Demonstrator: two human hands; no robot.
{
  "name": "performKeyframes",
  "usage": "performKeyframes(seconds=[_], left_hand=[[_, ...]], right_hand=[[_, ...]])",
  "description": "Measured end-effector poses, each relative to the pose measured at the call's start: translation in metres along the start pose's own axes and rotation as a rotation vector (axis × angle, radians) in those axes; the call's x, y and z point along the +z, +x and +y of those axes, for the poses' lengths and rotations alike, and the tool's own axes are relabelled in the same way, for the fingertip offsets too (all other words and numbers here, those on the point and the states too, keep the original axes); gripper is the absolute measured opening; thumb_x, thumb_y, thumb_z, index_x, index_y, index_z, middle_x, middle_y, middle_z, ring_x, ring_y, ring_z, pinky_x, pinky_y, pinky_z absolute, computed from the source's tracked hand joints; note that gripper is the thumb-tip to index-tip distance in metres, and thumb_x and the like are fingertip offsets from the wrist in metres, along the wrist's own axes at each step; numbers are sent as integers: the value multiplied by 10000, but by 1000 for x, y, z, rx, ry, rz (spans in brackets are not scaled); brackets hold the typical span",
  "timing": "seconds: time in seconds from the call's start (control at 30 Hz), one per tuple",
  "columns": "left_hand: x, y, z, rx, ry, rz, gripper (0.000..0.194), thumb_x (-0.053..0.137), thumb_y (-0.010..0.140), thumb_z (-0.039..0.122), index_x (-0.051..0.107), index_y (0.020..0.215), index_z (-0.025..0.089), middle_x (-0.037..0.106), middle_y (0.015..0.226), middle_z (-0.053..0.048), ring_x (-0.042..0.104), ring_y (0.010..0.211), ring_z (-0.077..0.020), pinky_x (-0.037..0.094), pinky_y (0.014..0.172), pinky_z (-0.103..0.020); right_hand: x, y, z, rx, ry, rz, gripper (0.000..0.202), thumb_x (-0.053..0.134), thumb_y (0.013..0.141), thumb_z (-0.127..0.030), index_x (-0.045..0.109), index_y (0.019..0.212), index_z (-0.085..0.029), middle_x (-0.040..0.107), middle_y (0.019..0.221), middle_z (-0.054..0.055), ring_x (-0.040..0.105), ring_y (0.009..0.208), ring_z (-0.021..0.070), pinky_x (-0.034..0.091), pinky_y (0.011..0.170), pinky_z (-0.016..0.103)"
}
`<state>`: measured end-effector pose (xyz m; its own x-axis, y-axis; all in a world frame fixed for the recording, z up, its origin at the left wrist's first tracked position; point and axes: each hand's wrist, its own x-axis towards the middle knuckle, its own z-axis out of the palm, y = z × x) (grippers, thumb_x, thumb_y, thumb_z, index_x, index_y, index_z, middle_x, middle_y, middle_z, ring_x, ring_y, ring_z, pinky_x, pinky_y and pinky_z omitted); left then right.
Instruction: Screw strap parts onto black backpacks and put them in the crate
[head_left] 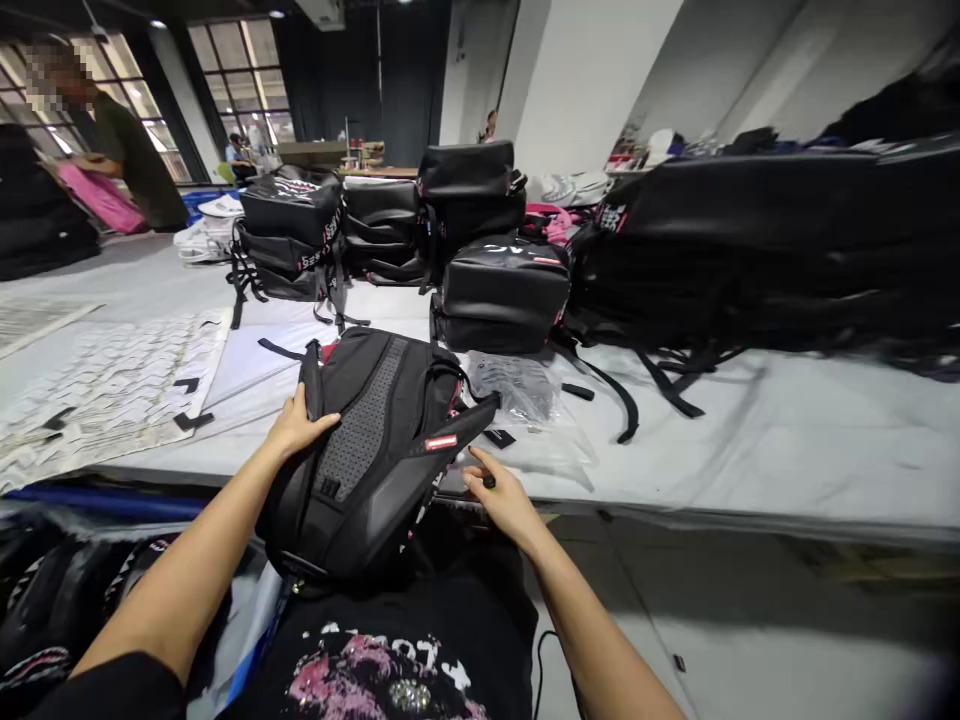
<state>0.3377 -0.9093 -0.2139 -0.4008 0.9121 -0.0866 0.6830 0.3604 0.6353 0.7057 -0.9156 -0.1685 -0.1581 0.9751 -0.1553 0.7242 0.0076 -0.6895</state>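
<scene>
A black backpack leans against the table's front edge, its padded back and shoulder straps facing up. My left hand grips its left side by the strap, thumb lying across the back panel. Just off the right shoulder strap, which bears a small red label, is my right hand. Its fingers are curled round a small black piece, too small to name. A clear plastic bag with dark contents lies beyond the right strap.
Black backpacks stand across the white table, with a large dark row at right. Sheets with pale strips lie at left. Below, a blue-edged container holds more bags. A person stands at far left.
</scene>
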Motion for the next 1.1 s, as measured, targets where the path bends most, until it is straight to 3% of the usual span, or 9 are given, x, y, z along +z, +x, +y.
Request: performKeyframes(seconds=[0.17, 0.23, 0.3, 0.4, 0.57, 0.67, 0.8, 0.97, 1.1], left_hand=[[47, -42, -9, -56, -66, 113, 1000, 634, 836, 593, 151, 1586, 140, 305, 1596, -206, 352, 1446, -383, 367, 1151, -526], [56, -56, 2, -91, -46, 148, 991, 605, 845, 613, 134, 1592, 162, 283, 1596, -223, 373, 1411, -440, 397, 1089, -607], [63, -66, 10, -94, -40, 172, 992, 593, 852, 619, 121, 1593, 160, 262, 1598, -242, 378, 1394, -467, 408, 1056, -642], [71, -74, 7, -80, -38, 198, 995, 606, 856, 600, 121, 1592, 140, 270, 1592, -254, 365, 1411, -458, 401, 1077, -624], [73, -87, -7, -49, 50, 234, 977, 593, 891, 549, 103, 1588, 71, 123, 1607, -337, 260, 1458, -493, 347, 1096, -646], [70, -85, 12, 215, 151, 281, 720, 545, 948, 405, 271, 1562, 148, 87, 1645, -263, 140, 1504, -464, 264, 1130, -654], [78, -51, 65, 625, -55, 127, 307, 557, 961, 313, 604, 1255, 241, 580, 1366, -105, 488, 1290, -270, 404, 1061, -434], [98, -3, 109, 622, -68, 55, 156, 754, 829, 293, 674, 938, 217, 646, 1122, -75, 540, 1092, -274, 428, 924, -426], [97, -32, 120, 659, -19, 8, 105, 654, 904, 268, 666, 837, 188, 687, 989, -79, 590, 985, -260, 445, 847, -400]], right_hand=[[6, -7, -50, -334, -427, 441, 446, 436, 949, -238, 552, 1370, -149, 605, 1369, 161, 563, 1272, 287, 470, 1066, 452], [28, -8, -80, -545, -614, 341, 472, 426, 947, -160, 512, 1412, -174, 511, 1480, 142, 479, 1350, 265, 448, 1099, 413], [52, -5, -102, -614, -762, -3, 498, 463, 925, -117, 505, 1409, -229, 528, 1466, 106, 527, 1287, 238, 516, 1005, 353], [66, 6, -102, -320, -873, -202, 363, 454, 925, -89, 612, 1231, -204, 649, 1265, 125, 643, 1096, 235, 559, 850, 328], [9, 29, -45, 128, -911, -44, 322, 458, 977, -217, 610, 1178, -16, 694, 1052, 252, 713, 919, 325, 551, 754, 406], [-12, 44, -21, 161, -825, -94, 342, 503, 991, -371, 638, 1206, -143, 742, 1067, 112, 712, 980, 230, 531, 805, 292], [3, 50, -19, 190, -794, -57, 429, 461, 995, -477, 610, 1238, -157, 742, 1094, 131, 698, 1033, 262, 509, 837, 323], [17, 44, -25, 222, -806, -18, 406, 481, 984, -475, 610, 1206, -160, 750, 1021, 152, 707, 985, 291, 501, 815, 345], [5, 50, -15, 182, -650, -18, 398, 566, 956, -411, 624, 1232, -130, 744, 1044, 171, 692, 1028, 326, 506, 877, 407]])
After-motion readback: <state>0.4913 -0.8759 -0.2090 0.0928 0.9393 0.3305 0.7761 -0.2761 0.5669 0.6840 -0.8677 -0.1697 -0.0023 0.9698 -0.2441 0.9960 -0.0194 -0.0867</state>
